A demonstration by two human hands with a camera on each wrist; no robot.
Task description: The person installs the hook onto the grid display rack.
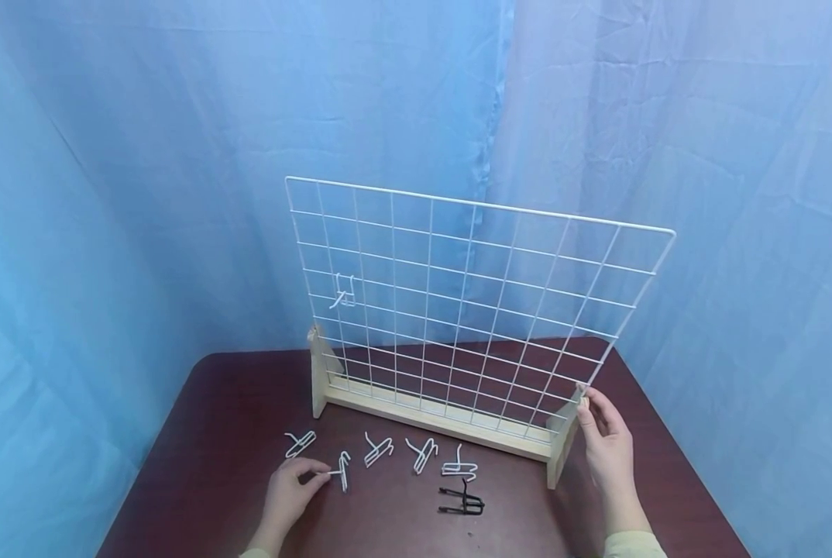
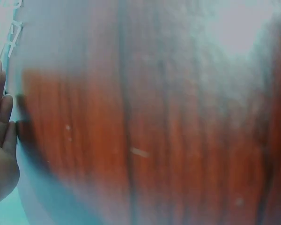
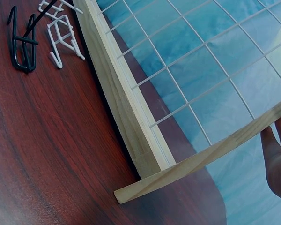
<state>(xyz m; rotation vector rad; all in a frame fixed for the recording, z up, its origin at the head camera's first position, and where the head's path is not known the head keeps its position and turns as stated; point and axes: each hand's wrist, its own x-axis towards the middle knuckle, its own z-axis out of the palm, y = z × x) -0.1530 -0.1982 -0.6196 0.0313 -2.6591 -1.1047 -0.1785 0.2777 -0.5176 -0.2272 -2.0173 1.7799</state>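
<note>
My left hand [image 1: 290,492] pinches the prong of a white wire hook [image 1: 344,473] between thumb and forefinger, low over the table. In the left wrist view the hand [image 2: 1,136] shows only at the left edge, and its grip is hard to make out there. My right hand [image 1: 607,438] holds the upper part of the right side piece of a wooden stand [image 1: 562,442], thumb in front. A white wire grid [image 1: 468,302] stands upright in that stand, leaning slightly. Another white hook [image 1: 345,291] hangs on the grid's left part.
Several more white hooks lie along the stand's front, among them one at the far left [image 1: 300,444] and one at the right [image 1: 459,470]. A black double-prong hook [image 1: 465,502] lies nearer me. Blue curtains [image 1: 249,155] surround the dark red table [image 1: 200,434].
</note>
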